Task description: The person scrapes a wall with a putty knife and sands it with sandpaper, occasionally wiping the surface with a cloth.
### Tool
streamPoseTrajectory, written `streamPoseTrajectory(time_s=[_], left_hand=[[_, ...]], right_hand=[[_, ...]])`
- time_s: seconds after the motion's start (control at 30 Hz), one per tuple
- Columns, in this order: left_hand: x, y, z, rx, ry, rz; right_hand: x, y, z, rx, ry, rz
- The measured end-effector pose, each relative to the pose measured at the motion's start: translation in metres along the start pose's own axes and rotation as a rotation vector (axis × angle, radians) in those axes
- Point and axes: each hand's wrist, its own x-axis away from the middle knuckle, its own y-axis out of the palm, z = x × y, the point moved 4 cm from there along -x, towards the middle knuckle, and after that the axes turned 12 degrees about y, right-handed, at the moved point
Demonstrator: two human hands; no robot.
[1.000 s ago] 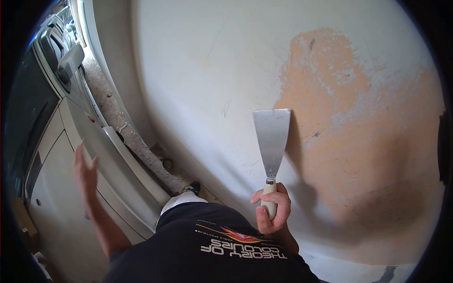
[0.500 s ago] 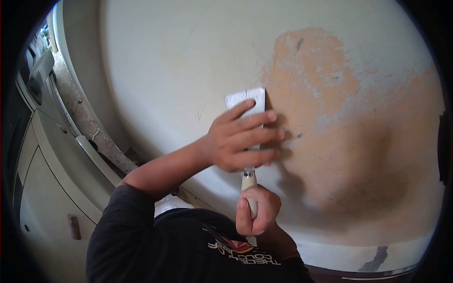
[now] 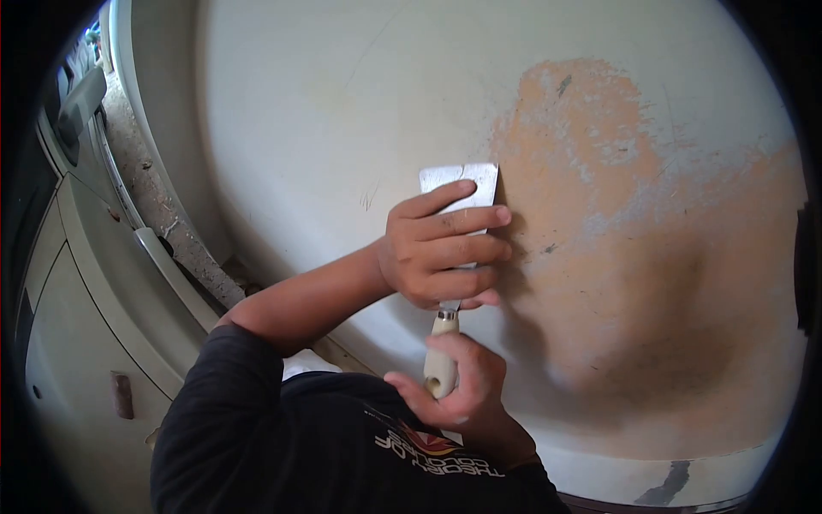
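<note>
Both hands are on one tool, to the right of a beige car (image 3: 90, 317). Left hand (image 3: 445, 248) lies across the flat, silver metal blade (image 3: 441, 176) of a putty knife (image 3: 484, 180), fingers extended; whether it grips, I cannot tell. Right hand (image 3: 471, 377) clasps the cream handle (image 3: 443, 360) below. The blade shows against the off-white wall (image 3: 291, 111), just left of a rough orange-tan patch (image 3: 616, 248).
</note>
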Motion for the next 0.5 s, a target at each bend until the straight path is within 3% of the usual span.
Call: streamPoseTrajectory(time_s=[0.1,0.2,0.37,0.5], left_hand=[[-0.011,0.001,-0.006,-0.092,0.057,-0.007],[-0.003,-0.001,0.003,-0.058,0.023,0.004],[-0.009,-0.003,-0.006,-0.109,0.060,0.003],[-0.003,-0.005,0.004,-0.032,0.049,0.024]], right_hand=[[-0.004,-0.008,0.003,0.226,0.081,-0.002],[-0.002,-0.004,-0.001,0.170,0.007,-0.041],[-0.006,0.000,0.005,0.169,0.055,-0.051],[0.004,0.011,0.001,0.076,0.042,0.024]])
